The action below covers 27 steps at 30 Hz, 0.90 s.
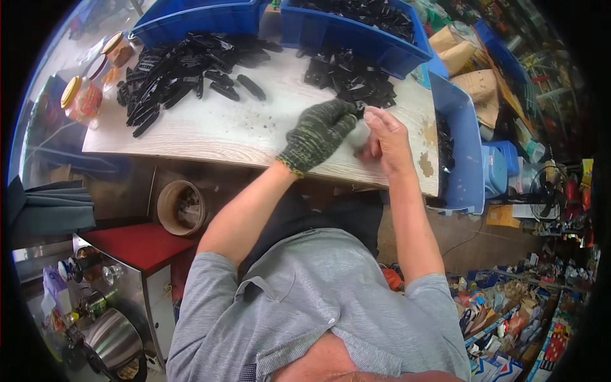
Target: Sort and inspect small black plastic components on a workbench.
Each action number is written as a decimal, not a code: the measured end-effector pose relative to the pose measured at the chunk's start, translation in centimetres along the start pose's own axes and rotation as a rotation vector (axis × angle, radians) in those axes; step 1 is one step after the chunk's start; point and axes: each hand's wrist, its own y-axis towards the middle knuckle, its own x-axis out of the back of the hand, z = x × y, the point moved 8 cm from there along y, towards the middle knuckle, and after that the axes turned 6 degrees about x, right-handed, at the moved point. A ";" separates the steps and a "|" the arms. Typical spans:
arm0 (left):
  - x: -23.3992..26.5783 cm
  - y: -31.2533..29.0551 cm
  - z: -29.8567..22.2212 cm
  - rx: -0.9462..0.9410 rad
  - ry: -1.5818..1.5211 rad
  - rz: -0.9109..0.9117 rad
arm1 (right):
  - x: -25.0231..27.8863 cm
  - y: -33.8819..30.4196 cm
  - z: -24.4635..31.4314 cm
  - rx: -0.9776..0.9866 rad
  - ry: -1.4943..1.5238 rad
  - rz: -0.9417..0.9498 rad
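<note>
My left hand [319, 132], in a dark green mottled knit glove with a yellow cuff, is over the front of the white wood-grain table [210, 137]. Its fingers are curled closed; whatever they hold blends with the dark pieces behind. Close beside it, my bare right hand [389, 141] is raised, thumb and fingers drawn together and partly smeared by motion. What it grips, if anything, is too small to make out. Just beyond both hands lies a pile of short black plastic pieces [344, 79]. Farther left spreads a larger heap of long black plastic pieces [181, 73].
Two blue bins stand at the back, a left bin [203, 20] and a right bin [356, 39] full of black pieces. A lighter blue bin [468, 172] adjoins the table's right edge. Lidded jars [83, 102] stand left. Below are a round tub [167, 210] and a red-topped cabinet [130, 245].
</note>
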 end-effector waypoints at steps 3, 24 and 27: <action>-0.8 -0.3 -0.2 0.053 -0.093 0.023 | -1.7 -0.4 -0.7 -0.011 -0.052 0.101; 9.2 -3.2 -0.5 0.038 0.697 -0.314 | -4.7 -1.4 -1.1 0.070 -0.005 0.089; 15.3 -3.1 0.9 0.024 1.006 -0.461 | -5.1 -1.9 -0.9 0.000 0.081 0.031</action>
